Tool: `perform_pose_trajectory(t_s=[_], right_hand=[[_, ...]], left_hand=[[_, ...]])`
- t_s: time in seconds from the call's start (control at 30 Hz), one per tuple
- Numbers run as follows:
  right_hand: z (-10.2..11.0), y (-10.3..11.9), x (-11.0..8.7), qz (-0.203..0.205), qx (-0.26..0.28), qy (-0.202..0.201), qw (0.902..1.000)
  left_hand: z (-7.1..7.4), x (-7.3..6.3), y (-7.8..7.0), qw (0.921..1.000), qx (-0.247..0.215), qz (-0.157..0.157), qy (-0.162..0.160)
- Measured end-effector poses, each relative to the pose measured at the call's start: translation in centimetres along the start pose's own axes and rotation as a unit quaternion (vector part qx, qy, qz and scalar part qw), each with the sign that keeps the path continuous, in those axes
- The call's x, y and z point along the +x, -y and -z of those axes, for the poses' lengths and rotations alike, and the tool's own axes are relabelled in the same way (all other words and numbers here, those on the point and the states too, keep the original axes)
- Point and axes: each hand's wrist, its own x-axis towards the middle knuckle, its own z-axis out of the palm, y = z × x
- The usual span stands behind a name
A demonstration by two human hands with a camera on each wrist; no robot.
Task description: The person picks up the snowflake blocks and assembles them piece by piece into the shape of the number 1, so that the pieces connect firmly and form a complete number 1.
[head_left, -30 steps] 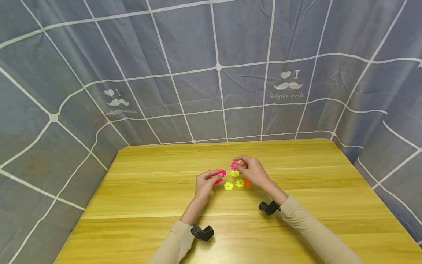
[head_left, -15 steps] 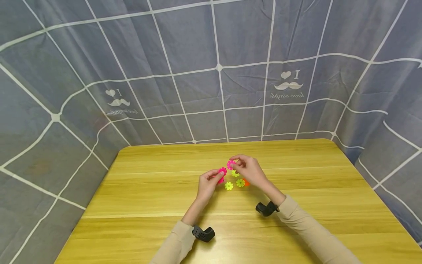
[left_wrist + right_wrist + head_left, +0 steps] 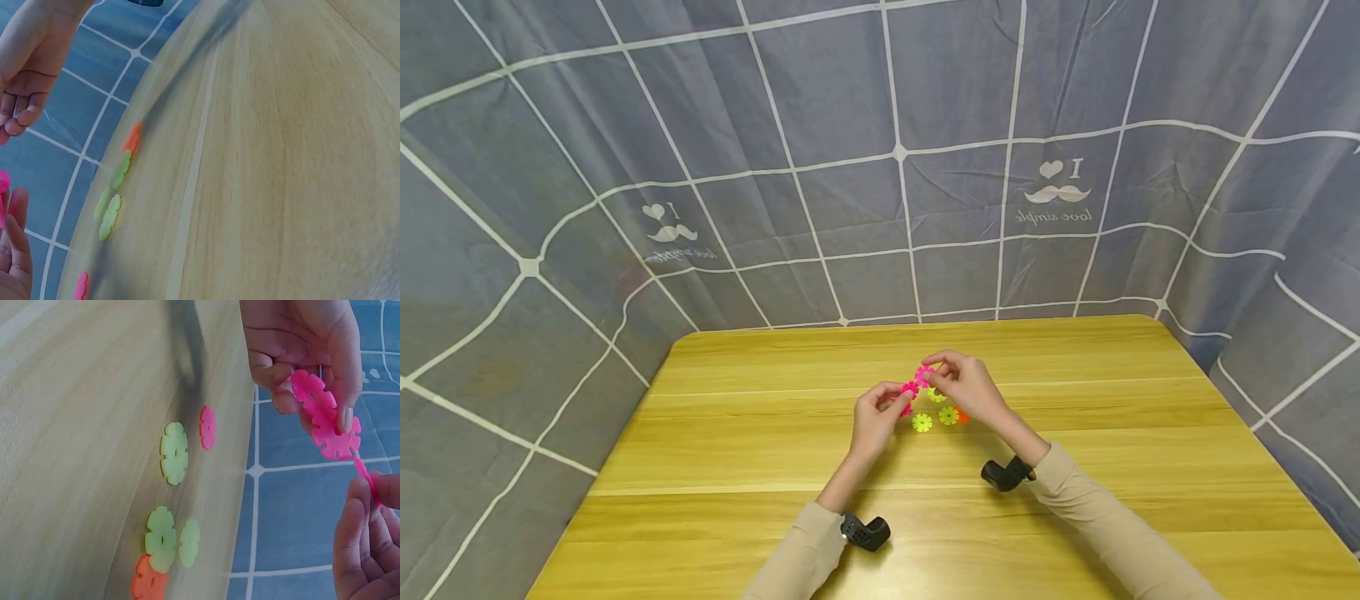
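Right wrist view: left hand [image 3: 303, 340] pinches two overlapping pink snowflake discs [image 3: 322, 419], right hand [image 3: 369, 544] pinches a third pink disc [image 3: 364, 477]; likely light, stiff, so I'd grip edgewise.

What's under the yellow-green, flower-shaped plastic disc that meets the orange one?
The edge of an orange, flower-shaped plastic disc seems tucked beneath the yellow-green disc. Wooden tabletop surrounds both; anything else underneath is covered.

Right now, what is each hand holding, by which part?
The left hand pinches two joined pink discs, thumb across one's face; the right hand, another pink disc by the side away from them.
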Motion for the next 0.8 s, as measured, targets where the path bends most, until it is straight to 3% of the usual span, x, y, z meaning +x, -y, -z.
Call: perform_pose_trajectory(t_s=[0.3,0.47,0.63,0.8], right_hand=[[0.2,0.1,0.0,0.0,0.008,0.011,0.9999],[0.4,0.3,0.1,-0.006,0.008,0.012,0.9999],[0.7,0.7,0.4,-0.019,0.012,0.021,0.9995],[0.8,1.0,0.4,-0.051,0.029,0.02,0.9981]], left_hand=[[-0.1,-0.2,-0.6,0.9992,0.027,-0.03,0.006],[-0.2,-0.3,-1.1,0.995,0.074,-0.066,0.012],[-0.3,-0.1,-1.1,0.991,0.11,-0.074,0.017],[-0.4,0.7,0.9,0.9881,0.126,-0.088,-0.001]])
